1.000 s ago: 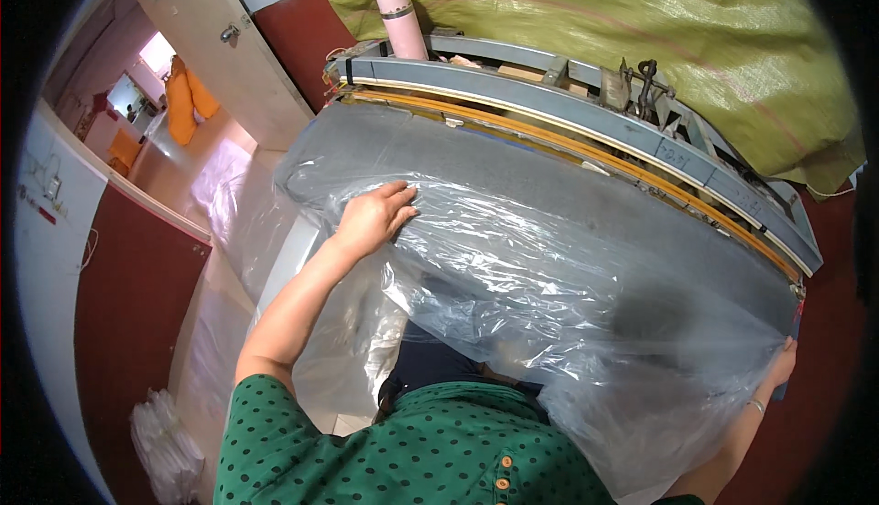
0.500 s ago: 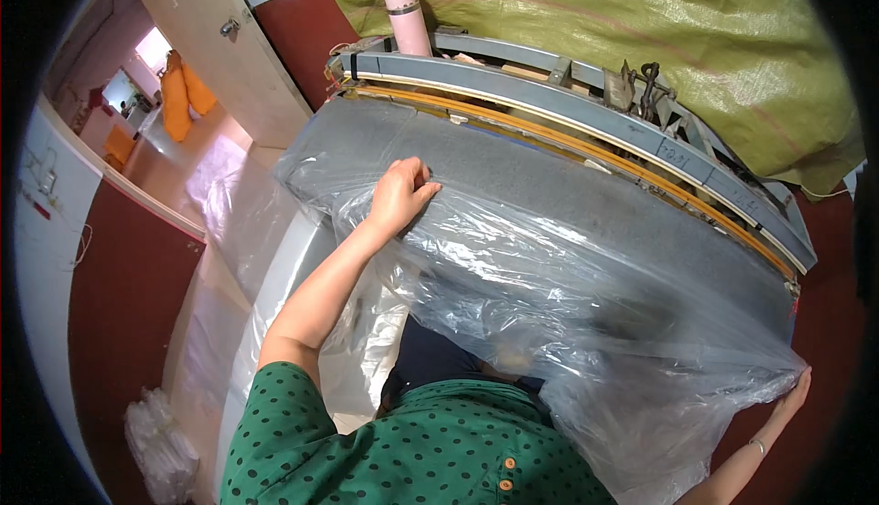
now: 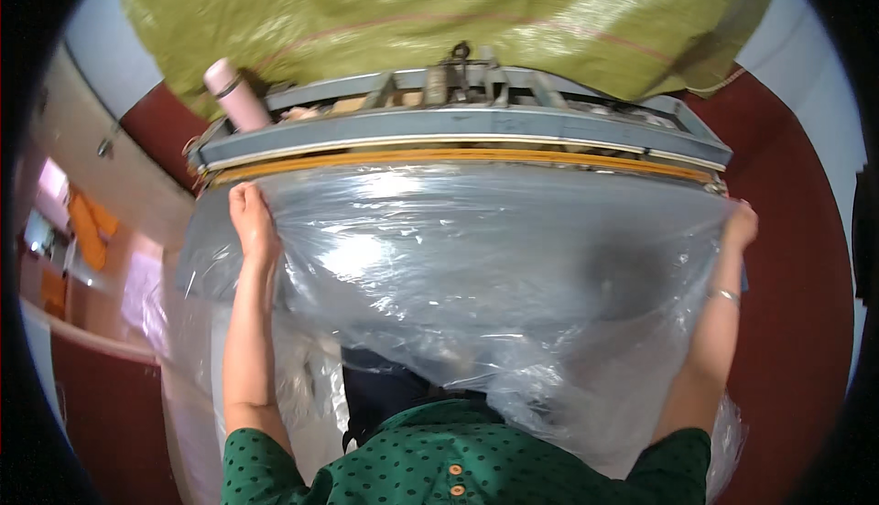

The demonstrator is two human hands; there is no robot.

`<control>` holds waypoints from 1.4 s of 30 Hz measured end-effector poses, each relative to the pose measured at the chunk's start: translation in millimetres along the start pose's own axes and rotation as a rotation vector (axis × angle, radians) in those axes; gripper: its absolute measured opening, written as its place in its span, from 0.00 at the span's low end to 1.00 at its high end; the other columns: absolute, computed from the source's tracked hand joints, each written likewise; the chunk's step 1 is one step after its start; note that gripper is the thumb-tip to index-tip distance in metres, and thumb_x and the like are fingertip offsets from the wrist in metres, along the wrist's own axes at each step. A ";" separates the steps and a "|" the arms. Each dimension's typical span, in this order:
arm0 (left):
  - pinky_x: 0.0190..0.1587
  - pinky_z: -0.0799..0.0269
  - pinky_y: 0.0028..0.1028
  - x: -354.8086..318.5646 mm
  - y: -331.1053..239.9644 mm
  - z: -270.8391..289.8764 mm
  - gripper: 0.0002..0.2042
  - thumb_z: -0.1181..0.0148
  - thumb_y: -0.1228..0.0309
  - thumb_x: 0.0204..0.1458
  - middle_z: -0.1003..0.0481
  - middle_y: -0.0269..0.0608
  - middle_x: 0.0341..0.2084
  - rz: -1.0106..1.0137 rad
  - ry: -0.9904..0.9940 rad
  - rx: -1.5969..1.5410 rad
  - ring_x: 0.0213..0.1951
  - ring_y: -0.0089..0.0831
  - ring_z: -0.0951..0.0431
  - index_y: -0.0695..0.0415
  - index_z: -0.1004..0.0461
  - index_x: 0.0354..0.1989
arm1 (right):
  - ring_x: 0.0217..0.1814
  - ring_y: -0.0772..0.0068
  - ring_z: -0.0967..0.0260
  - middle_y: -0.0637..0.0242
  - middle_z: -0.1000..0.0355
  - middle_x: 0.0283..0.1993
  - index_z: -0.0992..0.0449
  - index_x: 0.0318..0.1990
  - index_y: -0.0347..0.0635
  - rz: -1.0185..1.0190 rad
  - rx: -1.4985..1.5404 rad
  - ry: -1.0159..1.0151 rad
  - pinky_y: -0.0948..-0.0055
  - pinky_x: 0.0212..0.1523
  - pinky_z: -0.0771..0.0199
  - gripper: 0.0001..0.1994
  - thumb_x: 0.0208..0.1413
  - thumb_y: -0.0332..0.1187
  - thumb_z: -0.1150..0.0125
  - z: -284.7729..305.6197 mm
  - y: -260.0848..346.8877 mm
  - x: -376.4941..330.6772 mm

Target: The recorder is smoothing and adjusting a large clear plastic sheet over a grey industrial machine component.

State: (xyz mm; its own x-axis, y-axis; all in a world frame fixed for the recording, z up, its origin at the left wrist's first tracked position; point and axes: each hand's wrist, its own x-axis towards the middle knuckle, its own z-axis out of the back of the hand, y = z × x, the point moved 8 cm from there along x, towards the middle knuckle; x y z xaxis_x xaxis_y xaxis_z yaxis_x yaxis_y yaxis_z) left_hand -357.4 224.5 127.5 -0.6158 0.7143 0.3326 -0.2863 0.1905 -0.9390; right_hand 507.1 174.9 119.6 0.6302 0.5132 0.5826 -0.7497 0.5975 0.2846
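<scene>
Gripping the clear film (image 3: 494, 258) near its far edge, left hand (image 3: 253, 223) and right hand (image 3: 743, 224) hold it spread between them, narrow room separating both from the grey frame (image 3: 458, 127) beyond.

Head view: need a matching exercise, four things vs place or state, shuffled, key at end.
1. Pink bottle
2. Clear plastic sheet
3. Yellow-green tarp
4. Right hand

A. Stretched between left hand and another
B. Bracelet at the wrist
C. At the grey frame's left end
D. Behind that frame

Pairs: 1-C, 2-A, 3-D, 4-B
</scene>
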 end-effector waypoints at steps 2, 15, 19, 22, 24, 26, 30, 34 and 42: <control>0.23 0.43 0.19 30.4 38.6 -21.2 0.05 0.57 0.70 0.49 0.39 0.30 0.16 -0.143 0.040 0.066 0.20 0.18 0.42 0.57 0.36 0.26 | 0.32 0.56 0.34 0.56 0.31 0.28 0.29 0.29 0.39 0.176 0.294 -0.307 0.62 0.34 0.36 0.11 0.52 0.35 0.57 -17.6 -8.7 -9.6; 0.21 0.44 0.16 89.5 105.1 -28.5 0.07 0.49 0.71 0.47 0.37 0.27 0.15 -0.157 -0.020 0.087 0.19 0.16 0.41 0.58 0.36 0.21 | 0.21 0.78 0.39 0.69 0.35 0.20 0.32 0.26 0.37 -0.152 0.753 -0.173 0.79 0.24 0.39 0.08 0.45 0.33 0.45 -82.5 29.9 -4.3; 0.19 0.40 0.18 82.1 93.5 -20.7 0.05 0.51 0.71 0.48 0.36 0.31 0.17 -0.051 -0.085 0.026 0.19 0.19 0.36 0.58 0.39 0.27 | 0.30 0.73 0.36 0.63 0.33 0.30 0.34 0.33 0.37 -0.293 0.985 -0.114 0.76 0.33 0.35 0.09 0.45 0.31 0.47 -88.8 18.7 -1.3; 0.21 0.31 0.24 81.1 101.8 -31.5 0.05 0.57 0.71 0.51 0.34 0.37 0.22 0.062 -0.118 -0.266 0.22 0.24 0.32 0.57 0.42 0.32 | 0.32 0.73 0.36 0.63 0.33 0.33 0.35 0.36 0.36 -0.307 0.884 -0.187 0.77 0.35 0.35 0.09 0.47 0.29 0.48 -95.5 -10.5 8.1; 0.20 0.33 0.22 79.6 99.7 -21.3 0.05 0.56 0.70 0.51 0.34 0.36 0.21 0.057 -0.150 -0.280 0.21 0.23 0.33 0.58 0.41 0.32 | 0.35 0.70 0.35 0.61 0.33 0.35 0.35 0.36 0.35 -0.368 1.056 -0.189 0.75 0.38 0.35 0.10 0.48 0.30 0.49 -83.0 13.6 -4.5; 0.20 0.35 0.21 78.1 97.4 -16.1 0.05 0.56 0.70 0.51 0.34 0.34 0.21 0.056 -0.157 -0.316 0.21 0.22 0.33 0.58 0.40 0.32 | 0.35 0.70 0.35 0.61 0.33 0.35 0.35 0.37 0.34 -0.321 0.940 -0.252 0.75 0.38 0.35 0.10 0.48 0.31 0.49 -63.9 26.1 -14.1; 0.26 0.41 0.17 58.6 63.6 -20.0 0.03 0.53 0.73 0.49 0.36 0.29 0.21 -0.022 0.274 -0.012 0.23 0.18 0.37 0.57 0.37 0.31 | 0.39 0.65 0.37 0.61 0.34 0.37 0.34 0.37 0.36 -0.058 0.721 -0.377 0.70 0.43 0.38 0.09 0.48 0.30 0.49 14.6 131.5 -51.5; 0.29 0.41 0.16 6.4 -12.6 -1.0 0.02 0.52 0.76 0.48 0.37 0.27 0.21 -0.106 0.393 -0.142 0.24 0.15 0.38 0.57 0.37 0.30 | 0.45 0.60 0.41 0.59 0.36 0.39 0.33 0.36 0.38 0.596 0.844 -0.135 0.68 0.46 0.42 0.10 0.46 0.30 0.47 84.4 291.3 -134.1; 0.35 0.40 0.17 -4.6 -18.6 99.6 0.05 0.47 0.75 0.46 0.36 0.30 0.23 -0.340 -0.012 0.029 0.30 0.16 0.37 0.58 0.36 0.29 | 0.22 0.84 0.39 0.72 0.36 0.18 0.30 0.25 0.38 0.632 1.204 0.581 0.81 0.24 0.39 0.05 0.48 0.29 0.46 71.7 373.4 -235.8</control>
State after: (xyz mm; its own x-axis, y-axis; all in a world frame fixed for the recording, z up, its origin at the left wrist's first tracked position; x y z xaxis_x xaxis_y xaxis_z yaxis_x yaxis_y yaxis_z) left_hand -422.4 150.6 152.1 -0.4900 0.6055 0.6271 -0.4974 0.3965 -0.7716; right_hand 64.1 232.8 143.0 -0.0838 0.8302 0.5511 -0.4536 -0.5242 0.7208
